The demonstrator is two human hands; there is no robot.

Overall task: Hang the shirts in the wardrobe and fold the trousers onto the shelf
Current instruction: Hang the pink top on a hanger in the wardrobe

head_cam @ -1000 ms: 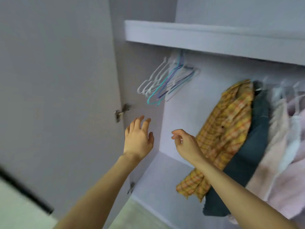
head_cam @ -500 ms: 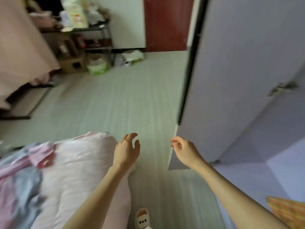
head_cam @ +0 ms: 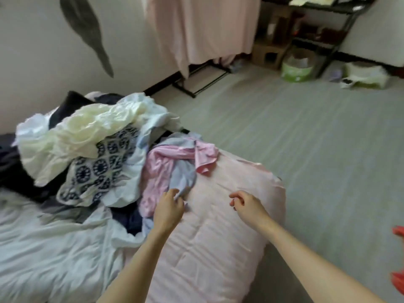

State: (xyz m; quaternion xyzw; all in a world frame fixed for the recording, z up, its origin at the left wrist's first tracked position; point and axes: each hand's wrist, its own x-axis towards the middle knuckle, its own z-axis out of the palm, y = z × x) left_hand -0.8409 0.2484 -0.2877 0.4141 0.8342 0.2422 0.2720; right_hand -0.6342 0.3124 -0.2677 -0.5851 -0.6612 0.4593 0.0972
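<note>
My left hand (head_cam: 169,207) reaches to the near edge of the clothes heap (head_cam: 105,154) on the bed, fingers curled against the tip of a grey-blue garment (head_cam: 182,178); whether I have actually pinched it I cannot tell. That garment lies as a long strip, running from my fingers away toward the far end of the heap, over a crumpled pink shirt (head_cam: 157,171). My right hand (head_cam: 246,203) hovers loosely curled and empty above the pink quilt (head_cam: 209,248), apart from the clothes
</note>
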